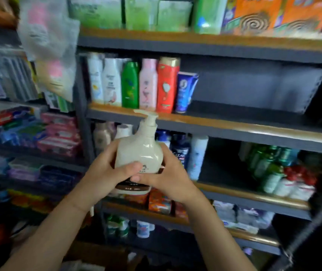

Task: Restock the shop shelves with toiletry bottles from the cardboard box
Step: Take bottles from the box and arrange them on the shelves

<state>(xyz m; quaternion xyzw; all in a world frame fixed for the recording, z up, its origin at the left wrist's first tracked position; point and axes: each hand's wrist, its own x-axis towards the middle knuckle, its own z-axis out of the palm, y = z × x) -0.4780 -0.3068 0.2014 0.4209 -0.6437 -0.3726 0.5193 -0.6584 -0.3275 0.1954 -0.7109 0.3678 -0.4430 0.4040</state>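
A cream pump bottle [139, 151] with a brown label is held upright in front of the shelves, its pump head level with the edge of the middle shelf [234, 127]. My left hand [105, 173] grips its left side, thumb across the front. My right hand [166, 177] grips its right side and lower front. On the middle shelf a row of bottles [136, 83] fills the left part; a blue tube [184, 92] ends the row. The cardboard box shows only as a brown edge [97, 253] at the bottom.
Right of the blue tube the middle shelf is bare up to a dark panel [254, 90]. The shelf below [254, 194] holds bottles at left and green bottles [269, 167] at right. Green and orange packs fill the top shelf [195, 39]. Toothpaste boxes [54, 133] are stacked at left.
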